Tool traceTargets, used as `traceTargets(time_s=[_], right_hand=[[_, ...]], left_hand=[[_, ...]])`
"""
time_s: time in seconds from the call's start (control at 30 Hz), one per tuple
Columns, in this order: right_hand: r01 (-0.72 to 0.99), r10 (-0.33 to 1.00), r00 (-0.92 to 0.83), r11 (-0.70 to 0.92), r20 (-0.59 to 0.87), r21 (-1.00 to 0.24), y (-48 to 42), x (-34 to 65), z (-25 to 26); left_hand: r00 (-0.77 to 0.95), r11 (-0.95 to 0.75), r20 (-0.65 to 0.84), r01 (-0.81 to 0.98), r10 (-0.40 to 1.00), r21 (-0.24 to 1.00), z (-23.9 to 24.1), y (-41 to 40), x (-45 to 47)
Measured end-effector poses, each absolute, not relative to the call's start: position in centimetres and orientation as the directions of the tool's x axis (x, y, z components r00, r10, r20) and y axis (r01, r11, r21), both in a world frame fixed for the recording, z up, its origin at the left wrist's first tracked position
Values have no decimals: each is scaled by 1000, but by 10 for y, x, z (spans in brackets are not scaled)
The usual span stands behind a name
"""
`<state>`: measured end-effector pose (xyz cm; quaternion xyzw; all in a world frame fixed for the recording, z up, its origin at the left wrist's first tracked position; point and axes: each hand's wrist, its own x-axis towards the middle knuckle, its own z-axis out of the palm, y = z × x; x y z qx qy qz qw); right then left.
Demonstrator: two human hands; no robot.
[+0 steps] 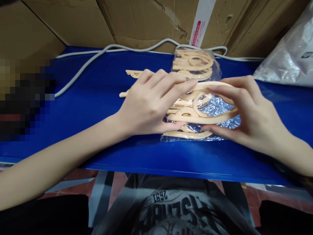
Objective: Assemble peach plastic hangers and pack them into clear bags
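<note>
A beige plastic folding hanger, with curved arms, is held between my two hands above the blue table. My left hand closes over its left part, fingers along the far edge and thumb at the near edge. On the right end, my right hand grips the curved part between fingers and thumb. Under the hanger lies a clear plastic bag, with more beige hanger pieces in or on it; which, I cannot tell. Two loose beige ends stick out beyond my left hand, which hides the rest.
Behind my hands lies another clear bag of beige hangers. A white cable runs along the back of the blue table, before cardboard boxes. A white plastic sack stands at the back right. The left side is pixelated.
</note>
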<state>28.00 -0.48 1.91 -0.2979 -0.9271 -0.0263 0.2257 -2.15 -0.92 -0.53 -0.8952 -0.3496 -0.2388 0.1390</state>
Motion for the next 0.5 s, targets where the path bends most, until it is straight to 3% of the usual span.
traceTargets(time_s=[0.1,0.2,0.37,0.5], right_hand=[[639,576,-696,769,429,4,-9,278,18],[654,599,-702,757,385,15,-13,274,14],[622,601,-725,781,337,-54,-10,275,12],[687,685,-666,718,295,-115,8,302,27]], left_hand=[[635,-739,492,673,596,26,-5,-11,-17],[633,-750,449,646,631,142,-6,-14,-11],[684,-789,422,597,595,147,-10,-14,-6],[756,-832,348,523,554,187,-14,-3,-13]])
